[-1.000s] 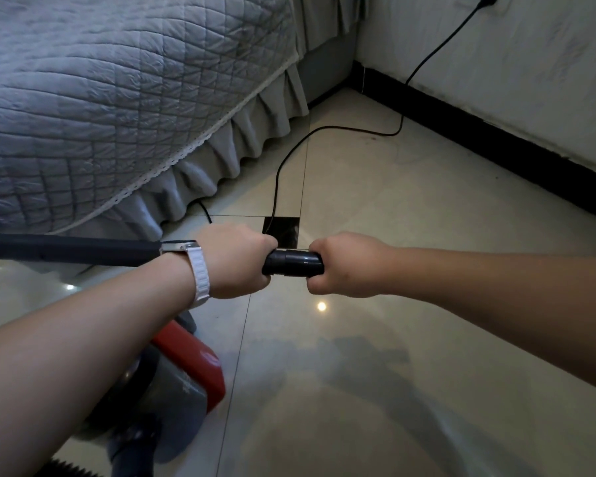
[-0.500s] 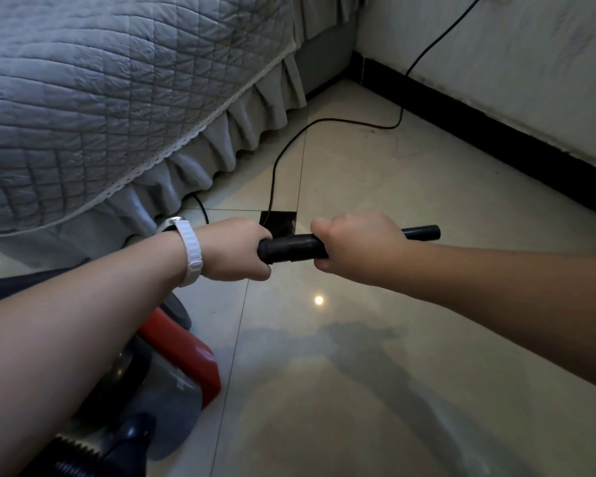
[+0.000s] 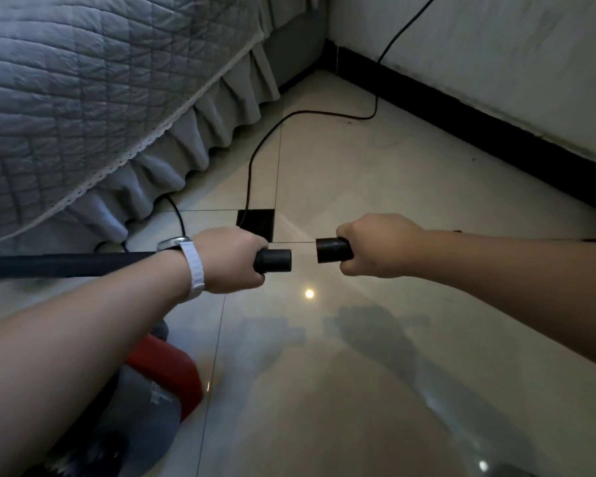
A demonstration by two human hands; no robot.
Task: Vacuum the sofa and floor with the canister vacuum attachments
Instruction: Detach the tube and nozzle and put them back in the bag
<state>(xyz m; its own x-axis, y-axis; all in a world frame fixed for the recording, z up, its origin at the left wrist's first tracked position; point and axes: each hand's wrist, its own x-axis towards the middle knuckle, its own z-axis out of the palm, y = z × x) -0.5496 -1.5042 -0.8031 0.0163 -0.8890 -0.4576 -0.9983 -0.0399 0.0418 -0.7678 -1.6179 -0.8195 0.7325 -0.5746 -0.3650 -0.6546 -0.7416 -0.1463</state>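
Observation:
My left hand grips a black vacuum tube that runs off to the left; its open end sticks out past my fist. My right hand grips a second black tube piece, most of it hidden behind my forearm. The two tube ends face each other with a small gap between them, above the tiled floor. The red and grey canister vacuum sits on the floor under my left forearm. The sofa with a grey quilted cover fills the upper left.
A black power cord snakes across the floor from the wall toward the canister. A white wall with a black skirting board runs along the right. The sofa's ruffled skirt hangs to the floor.
The two tube pieces were joined between my fists. They have now come apart, with my hands drawn away from each other and a gap between the ends.

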